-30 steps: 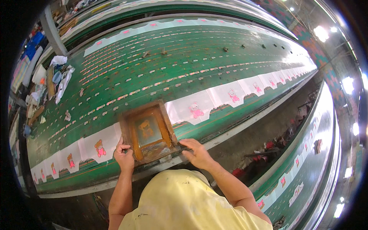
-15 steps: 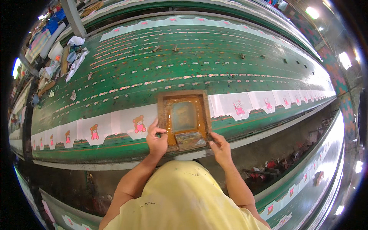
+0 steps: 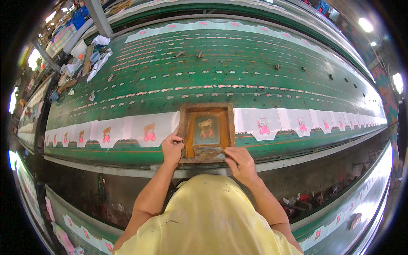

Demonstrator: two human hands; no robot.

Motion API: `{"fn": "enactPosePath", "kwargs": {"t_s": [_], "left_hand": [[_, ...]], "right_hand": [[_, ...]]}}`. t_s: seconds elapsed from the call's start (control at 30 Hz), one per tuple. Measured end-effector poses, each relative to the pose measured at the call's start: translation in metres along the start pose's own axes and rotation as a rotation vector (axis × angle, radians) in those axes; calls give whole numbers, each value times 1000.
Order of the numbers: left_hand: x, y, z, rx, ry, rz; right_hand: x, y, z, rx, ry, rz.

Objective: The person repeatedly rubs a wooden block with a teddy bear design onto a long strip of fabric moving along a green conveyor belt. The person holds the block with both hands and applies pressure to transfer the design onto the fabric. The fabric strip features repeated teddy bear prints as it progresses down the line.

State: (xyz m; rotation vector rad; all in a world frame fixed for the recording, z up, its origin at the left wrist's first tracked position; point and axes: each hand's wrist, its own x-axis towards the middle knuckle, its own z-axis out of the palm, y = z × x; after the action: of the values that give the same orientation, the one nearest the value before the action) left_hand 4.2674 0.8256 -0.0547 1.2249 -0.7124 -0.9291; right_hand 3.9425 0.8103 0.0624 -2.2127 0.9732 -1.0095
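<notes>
A wooden screen printing frame (image 3: 230, 123) lies over the white cloth strip at the near side of the green table. Through its mesh window (image 3: 207, 131) a brown bear with pink parts shows. A squeegee (image 3: 209, 154) with a worn, stained block rests inside, against the frame's near end. My left hand (image 3: 172, 148) is closed on the frame's left rail. My right hand (image 3: 242, 165) closes over the near right corner, its fingertips beside the squeegee's right end. To the left, the cloth strip (image 3: 135, 127) carries brown bears with pink hearts; to the right, the bears are pink outlines without brown.
The long green table (image 3: 170, 95) bears rows of small dried print marks and several small blocks (image 3: 199, 54). Rags and containers (image 3: 94, 57) pile up at its far left. A metal post (image 3: 98, 17) rises there. Another table with printed cloth (image 3: 335, 225) stands behind me.
The view has shifted slightly. My right hand has moved from the frame's right side inward over its near corner. The bear now shows clearly through the mesh, which looked cloudy before.
</notes>
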Motion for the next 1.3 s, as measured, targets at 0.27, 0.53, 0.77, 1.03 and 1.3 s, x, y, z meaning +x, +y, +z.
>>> {"fn": "enactPosePath", "kwargs": {"t_s": [0.27, 0.53, 0.77, 1.03, 1.3], "left_hand": [[-2, 8, 2, 76, 4, -27], [-2, 3, -2, 89, -28, 36], [-3, -3, 3, 112, -13, 6], [1, -20, -6, 114, -99, 143], [-1, -17, -4, -42, -87, 104]], "right_hand": [[18, 10, 24, -128, -307, -260], [42, 5, 41, -176, -254, -277], [77, -4, 18, -256, -502, -161], [144, 42, 44, -258, -374, -115], [154, 55, 65, -411, -368, -117]]}}
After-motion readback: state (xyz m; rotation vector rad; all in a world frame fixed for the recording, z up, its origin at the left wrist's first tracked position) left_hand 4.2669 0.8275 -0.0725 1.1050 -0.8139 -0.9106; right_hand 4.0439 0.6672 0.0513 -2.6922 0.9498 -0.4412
